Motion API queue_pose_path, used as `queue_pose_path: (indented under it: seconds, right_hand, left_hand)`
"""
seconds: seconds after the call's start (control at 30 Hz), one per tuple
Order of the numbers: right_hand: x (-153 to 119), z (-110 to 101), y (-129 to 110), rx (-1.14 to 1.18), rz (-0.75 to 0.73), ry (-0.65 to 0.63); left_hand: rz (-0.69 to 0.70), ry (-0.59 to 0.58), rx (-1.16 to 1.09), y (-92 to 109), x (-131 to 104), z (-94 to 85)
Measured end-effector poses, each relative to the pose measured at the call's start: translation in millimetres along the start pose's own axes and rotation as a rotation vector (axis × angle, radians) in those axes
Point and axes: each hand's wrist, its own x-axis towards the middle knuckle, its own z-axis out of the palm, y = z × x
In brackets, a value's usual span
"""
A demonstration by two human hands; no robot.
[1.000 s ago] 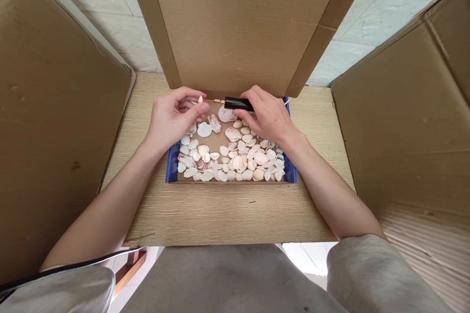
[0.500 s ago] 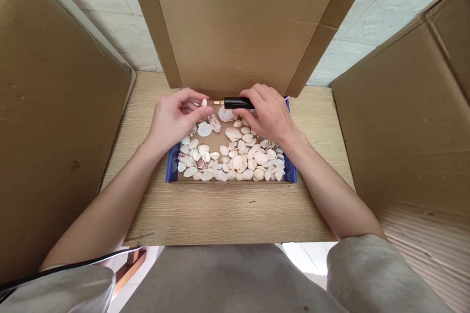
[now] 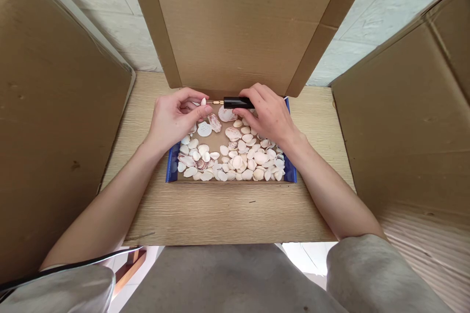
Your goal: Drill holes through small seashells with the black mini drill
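**Boxed In on Three Sides, Open at the Front**

Cardboard panels (image 3: pixel 55 107) stand left, right and behind, a pale wall (image 3: pixel 113 14) showing in the gaps between them. The wood-grain tabletop (image 3: pixel 220 220) keeps bare strips at both sides and in front of a blue-sided tray (image 3: pixel 172 168). Many shells (image 3: pixel 253 159) crowd the tray's front and right; a patch left of centre is bare. Over its rear edge, the right hand (image 3: pixel 270 112) wraps a black rotary tool (image 3: pixel 237 102), bit pointing left. The left hand (image 3: pixel 171 120) pinches a small white shell (image 3: pixel 203 101) at the bit's end; contact is too small to tell.
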Motion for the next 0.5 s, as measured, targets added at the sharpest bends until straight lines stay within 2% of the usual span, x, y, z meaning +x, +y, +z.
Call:
queue_pose_path:
  seconds: [0.23,0.5]
  right_hand:
    - [-1.0,-0.1,-1.5,-0.004,0.038,-0.019]
    - [-0.5,0.0,-0.4,0.019,0.035,-0.028]
  left_hand:
    - [-0.015,0.045,-0.091,-2.5,1.8,1.2]
    - [0.003,0.028,-0.054,-1.1,1.1,1.5]
